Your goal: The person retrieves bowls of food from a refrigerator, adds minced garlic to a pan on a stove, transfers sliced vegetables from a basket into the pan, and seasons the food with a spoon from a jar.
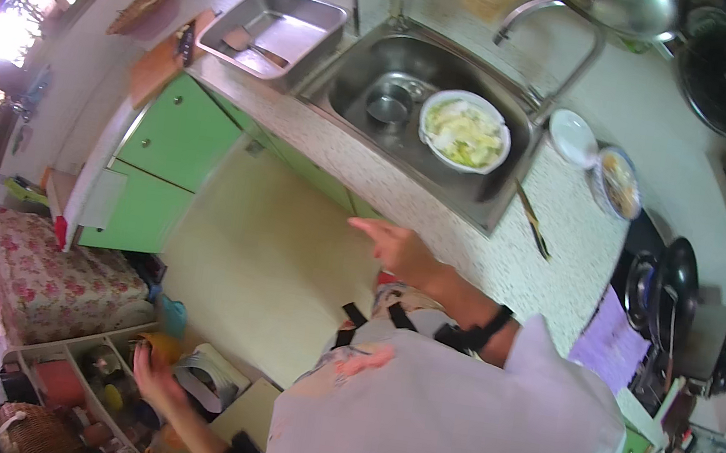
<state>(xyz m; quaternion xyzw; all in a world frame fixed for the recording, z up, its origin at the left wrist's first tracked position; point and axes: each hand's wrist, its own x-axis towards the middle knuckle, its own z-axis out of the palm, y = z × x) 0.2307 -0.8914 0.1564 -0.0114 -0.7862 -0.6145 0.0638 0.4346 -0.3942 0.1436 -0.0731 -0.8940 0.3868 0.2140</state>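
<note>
My right hand [394,248] hangs in the air before the counter's front edge, index finger pointing left and the other fingers partly curled. Nothing shows in it. Lower left, my left hand [154,374] reaches over a sectioned storage unit [107,337], its fingers beside a yellow object [163,347]. The fingers are small and blurred, so I cannot tell whether they touch or hold it. In the steel sink [409,140] stands a white bowl [424,140] of cut leafy vegetable, beside a small round metal container [389,103].
A steel tray [275,2] holding a spatula [256,47] stands left of the sink. Right of it lie a knife-like tool [533,221], a white dish [573,137] and a patterned bowl of food [618,183]. A wok [679,268] sits farther right. Green cabinets [176,133] border the floor.
</note>
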